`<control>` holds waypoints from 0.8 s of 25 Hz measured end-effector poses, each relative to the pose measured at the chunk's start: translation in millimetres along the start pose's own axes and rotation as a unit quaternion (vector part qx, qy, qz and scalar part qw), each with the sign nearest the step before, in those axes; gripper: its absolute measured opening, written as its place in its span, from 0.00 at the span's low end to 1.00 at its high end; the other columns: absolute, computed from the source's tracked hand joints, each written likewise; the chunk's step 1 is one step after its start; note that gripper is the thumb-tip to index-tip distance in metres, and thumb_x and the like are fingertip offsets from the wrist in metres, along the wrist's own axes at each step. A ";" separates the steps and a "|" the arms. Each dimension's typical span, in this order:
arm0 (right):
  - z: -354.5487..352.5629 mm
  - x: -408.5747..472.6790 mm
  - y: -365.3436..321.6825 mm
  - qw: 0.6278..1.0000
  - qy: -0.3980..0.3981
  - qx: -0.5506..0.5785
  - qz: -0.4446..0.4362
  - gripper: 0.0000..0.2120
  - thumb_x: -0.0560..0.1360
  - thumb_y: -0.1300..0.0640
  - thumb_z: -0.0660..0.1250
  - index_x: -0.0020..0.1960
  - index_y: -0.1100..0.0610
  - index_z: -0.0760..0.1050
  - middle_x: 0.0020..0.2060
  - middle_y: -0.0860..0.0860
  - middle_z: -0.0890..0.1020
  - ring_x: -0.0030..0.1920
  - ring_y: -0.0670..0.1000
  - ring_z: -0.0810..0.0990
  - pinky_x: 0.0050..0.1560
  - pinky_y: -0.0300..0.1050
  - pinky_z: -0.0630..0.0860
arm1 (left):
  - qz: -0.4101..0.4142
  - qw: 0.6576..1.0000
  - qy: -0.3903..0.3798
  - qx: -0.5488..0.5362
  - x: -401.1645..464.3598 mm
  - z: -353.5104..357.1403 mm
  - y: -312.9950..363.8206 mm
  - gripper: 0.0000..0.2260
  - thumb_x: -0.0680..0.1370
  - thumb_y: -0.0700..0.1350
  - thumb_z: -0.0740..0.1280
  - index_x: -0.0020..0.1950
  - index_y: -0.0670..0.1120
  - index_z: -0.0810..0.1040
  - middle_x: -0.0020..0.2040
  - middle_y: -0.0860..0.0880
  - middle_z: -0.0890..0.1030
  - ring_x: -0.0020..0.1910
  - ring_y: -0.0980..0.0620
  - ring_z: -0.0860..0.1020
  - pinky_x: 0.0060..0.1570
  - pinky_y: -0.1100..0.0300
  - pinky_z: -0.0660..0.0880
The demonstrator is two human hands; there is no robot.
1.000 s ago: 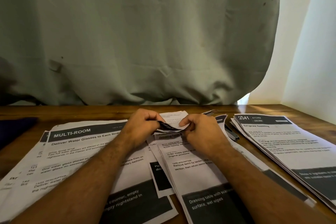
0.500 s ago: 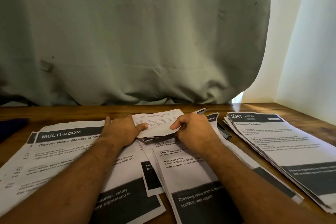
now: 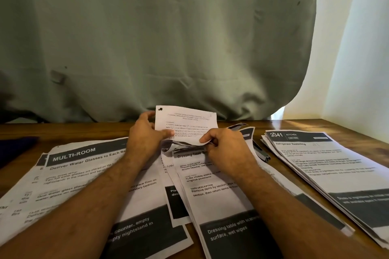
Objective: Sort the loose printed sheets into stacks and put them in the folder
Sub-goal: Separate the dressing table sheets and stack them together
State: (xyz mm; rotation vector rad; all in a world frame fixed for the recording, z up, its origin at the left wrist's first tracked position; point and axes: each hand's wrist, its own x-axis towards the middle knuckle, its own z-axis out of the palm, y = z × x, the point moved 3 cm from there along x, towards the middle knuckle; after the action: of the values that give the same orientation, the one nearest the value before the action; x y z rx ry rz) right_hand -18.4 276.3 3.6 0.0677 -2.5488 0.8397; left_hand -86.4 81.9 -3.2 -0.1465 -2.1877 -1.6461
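Note:
Printed sheets lie in three groups on the wooden table [image 3: 294, 125]: a "MULTI-ROOM" pile [image 3: 80, 166] at left, a "Dressing Table" stack [image 3: 212, 200] in the middle, a "Refrigerator Restocking" stack [image 3: 328, 166] at right. A small white sheet [image 3: 187, 124] with fine print stands folded up from the far end of the middle stack. My left hand [image 3: 145, 136] grips its left edge, thumb on the front. My right hand [image 3: 223, 143] pinches the curled top edges of the middle stack just below it. No folder can be told for sure.
A dark pen-like object [image 3: 261, 152] lies between the middle and right stacks. A dark blue flat thing [image 3: 14, 147] sits at the table's far left. A grey-green curtain [image 3: 168, 38] hangs right behind the table's back edge.
The small white sheet has been lifted from lying nearly flat to standing upright. My left hand moved from resting beside it to gripping its left edge. My right hand stayed on the stack's top edge.

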 end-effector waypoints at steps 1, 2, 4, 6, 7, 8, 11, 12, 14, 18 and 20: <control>-0.4 0.4 -0.2 1.000 0.015 0.004 -0.008 0.08 0.77 0.59 0.67 0.49 0.46 0.81 0.52 0.47 0.82 0.48 0.45 0.79 0.53 0.38 0.78 | -0.009 0.999 -0.008 -0.045 0.4 0.5 -1.7 0.26 0.72 0.35 0.76 0.69 0.42 0.74 0.58 0.48 0.83 0.47 0.53 0.82 0.38 0.62 0.82; -0.9 0.8 -0.6 0.999 0.029 0.009 -0.015 0.09 0.78 0.59 0.66 0.50 0.47 0.81 0.51 0.47 0.82 0.47 0.45 0.78 0.53 0.37 0.77 | -0.018 0.995 -0.025 -0.090 2.0 1.5 -4.1 0.22 0.74 0.35 0.75 0.67 0.41 0.76 0.58 0.47 0.84 0.51 0.49 0.84 0.46 0.52 0.84; -2.2 1.4 -2.0 0.998 0.052 0.019 -0.028 0.09 0.78 0.60 0.65 0.50 0.47 0.81 0.47 0.46 0.82 0.46 0.46 0.78 0.54 0.41 0.78 | -0.035 0.984 -0.064 -0.164 0.8 4.1 -6.8 0.13 0.78 0.37 0.71 0.62 0.42 0.80 0.56 0.43 0.85 0.54 0.41 0.84 0.57 0.41 0.80; -3.3 2.6 -4.0 0.997 0.071 0.019 -0.039 0.11 0.77 0.61 0.64 0.49 0.48 0.81 0.46 0.47 0.83 0.47 0.48 0.79 0.55 0.43 0.77 | -0.048 0.977 -0.074 -0.192 -2.5 6.8 -7.5 0.09 0.81 0.40 0.68 0.61 0.45 0.80 0.54 0.45 0.86 0.52 0.42 0.85 0.54 0.40 0.81; -3.7 3.1 -5.0 0.996 0.080 0.017 -0.041 0.11 0.77 0.62 0.64 0.48 0.48 0.81 0.46 0.47 0.83 0.47 0.49 0.79 0.55 0.44 0.77 | -0.043 0.980 -0.063 -0.182 -3.6 7.6 -6.5 0.09 0.81 0.42 0.68 0.61 0.46 0.79 0.54 0.46 0.86 0.50 0.44 0.86 0.51 0.41 0.82; -4.0 3.3 -5.8 0.995 0.086 0.016 -0.041 0.11 0.76 0.62 0.64 0.48 0.48 0.81 0.46 0.48 0.83 0.48 0.49 0.79 0.55 0.44 0.77 | -0.033 0.984 -0.047 -0.170 -3.9 7.3 -4.4 0.08 0.81 0.44 0.68 0.60 0.47 0.79 0.52 0.48 0.87 0.48 0.46 0.86 0.48 0.43 0.83; -3.6 5.0 -6.6 0.996 0.079 0.007 -0.030 0.12 0.74 0.64 0.65 0.47 0.48 0.81 0.46 0.49 0.83 0.48 0.49 0.80 0.55 0.46 0.78 | 0.003 0.985 0.007 -0.170 -1.1 0.4 13.7 0.03 0.81 0.46 0.67 0.55 0.51 0.78 0.46 0.51 0.87 0.40 0.56 0.86 0.36 0.54 0.84; -3.9 5.7 -6.4 0.997 0.072 0.000 -0.025 0.12 0.74 0.64 0.65 0.47 0.48 0.81 0.46 0.49 0.83 0.47 0.49 0.80 0.55 0.46 0.79 | 0.032 0.988 0.017 -0.151 0.7 -3.6 23.2 0.02 0.82 0.47 0.66 0.54 0.53 0.77 0.45 0.53 0.86 0.39 0.60 0.85 0.32 0.60 0.81; -1.4 6.4 -5.8 0.998 0.060 -0.009 -0.016 0.12 0.73 0.64 0.66 0.47 0.48 0.82 0.47 0.48 0.83 0.46 0.48 0.79 0.54 0.46 0.79 | 0.091 0.989 0.025 -0.116 0.9 -11.4 42.2 0.02 0.82 0.49 0.66 0.54 0.54 0.76 0.46 0.55 0.85 0.40 0.63 0.84 0.30 0.67 0.78; 1.9 4.9 -6.3 0.999 0.036 -0.029 0.007 0.11 0.73 0.62 0.69 0.48 0.46 0.80 0.49 0.47 0.81 0.43 0.46 0.76 0.52 0.43 0.80 | 0.186 0.972 0.050 -0.135 -4.9 -27.3 86.5 0.03 0.81 0.50 0.66 0.54 0.57 0.76 0.46 0.58 0.86 0.43 0.60 0.85 0.34 0.63 0.81; -1.7 5.1 -6.0 0.999 0.040 -0.032 0.006 0.11 0.75 0.61 0.67 0.51 0.46 0.80 0.49 0.47 0.80 0.42 0.45 0.75 0.52 0.43 0.79 | 0.223 0.961 0.057 -0.152 -4.1 -34.9 114.1 0.04 0.81 0.49 0.66 0.55 0.54 0.76 0.48 0.55 0.86 0.44 0.56 0.86 0.37 0.59 0.83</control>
State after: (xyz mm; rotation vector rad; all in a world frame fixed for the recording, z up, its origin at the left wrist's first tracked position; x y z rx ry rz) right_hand -21.2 272.8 10.3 -0.0012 -2.5017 0.7507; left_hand -37.9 84.1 105.9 -0.5711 -1.6497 -1.6594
